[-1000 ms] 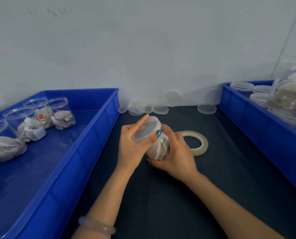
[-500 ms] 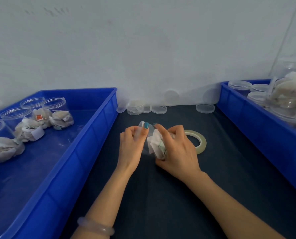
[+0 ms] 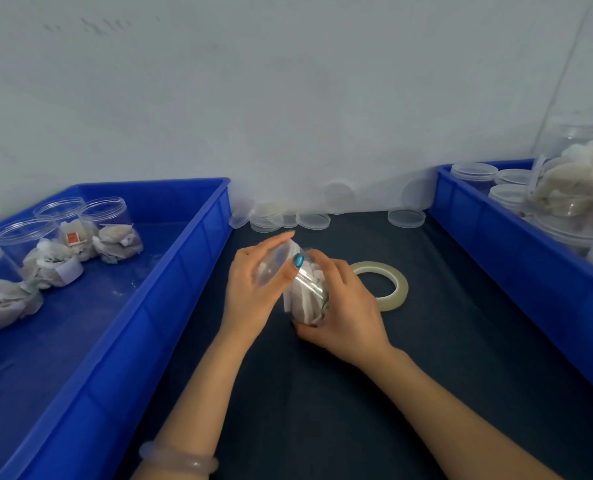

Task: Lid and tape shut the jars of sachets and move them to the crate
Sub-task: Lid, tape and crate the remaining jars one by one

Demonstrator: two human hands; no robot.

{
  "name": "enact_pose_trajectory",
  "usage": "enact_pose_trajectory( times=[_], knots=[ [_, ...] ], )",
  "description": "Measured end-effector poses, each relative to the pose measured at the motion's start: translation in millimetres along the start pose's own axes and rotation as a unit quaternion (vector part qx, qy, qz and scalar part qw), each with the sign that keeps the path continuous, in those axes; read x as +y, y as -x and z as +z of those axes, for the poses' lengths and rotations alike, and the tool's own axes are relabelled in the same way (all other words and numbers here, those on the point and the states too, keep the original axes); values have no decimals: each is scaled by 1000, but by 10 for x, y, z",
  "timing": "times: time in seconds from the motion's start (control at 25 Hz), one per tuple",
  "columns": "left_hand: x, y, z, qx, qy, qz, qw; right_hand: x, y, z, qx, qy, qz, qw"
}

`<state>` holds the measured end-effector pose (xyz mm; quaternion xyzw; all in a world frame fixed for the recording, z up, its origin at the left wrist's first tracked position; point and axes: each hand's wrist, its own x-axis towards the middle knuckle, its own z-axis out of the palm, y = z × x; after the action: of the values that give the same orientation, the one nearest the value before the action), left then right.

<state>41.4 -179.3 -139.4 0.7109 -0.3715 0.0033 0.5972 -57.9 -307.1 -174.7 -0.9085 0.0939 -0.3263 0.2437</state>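
Hands held one jar of sachets, tilted, over the dark mat. The left hand curled round its lid end and the right hand round its body. One tape roll lay just beside the right hand. Two blue crates edged the mat, the left crate with at least four jars and the right crate.

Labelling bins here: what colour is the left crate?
The left crate is plain blue; the head view shows it best.

A packing workstation: blue crates of sachet jars, spare lids, tape roll.
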Motion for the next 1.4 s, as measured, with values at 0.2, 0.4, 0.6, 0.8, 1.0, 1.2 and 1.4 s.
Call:
enact_pose_trajectory(
  times=[0.2, 0.4, 0.6, 0.8, 1.0, 1.2, 1.4],
  knots=[
    [-56, -10, 26, 48, 16, -88, 995, -159, 71, 94, 111, 229, -58, 965],
    [-63, 39, 117, 40, 67, -107, 991, -98, 31, -21, 67, 221, -58, 971],
    [23, 15, -17, -31, 141, -38, 989, -45, -59, -176, -127, -61, 50, 989],
    [2, 8, -45, -83, 162, -25, 983, 92, -95, -263, -266, -321, 104, 903],
    [-1, 24, -70, -116, 162, 6, 980, 124, -98, -309, -312, -378, 106, 865],
    [-22, 2, -88, -95, 178, 5, 979, 58, -106, -266, -276, -306, 101, 906],
    [-31, 11, 41, -47, 164, -60, 983, 69, -100, -209, -150, -212, 85, 962]
  ],
)
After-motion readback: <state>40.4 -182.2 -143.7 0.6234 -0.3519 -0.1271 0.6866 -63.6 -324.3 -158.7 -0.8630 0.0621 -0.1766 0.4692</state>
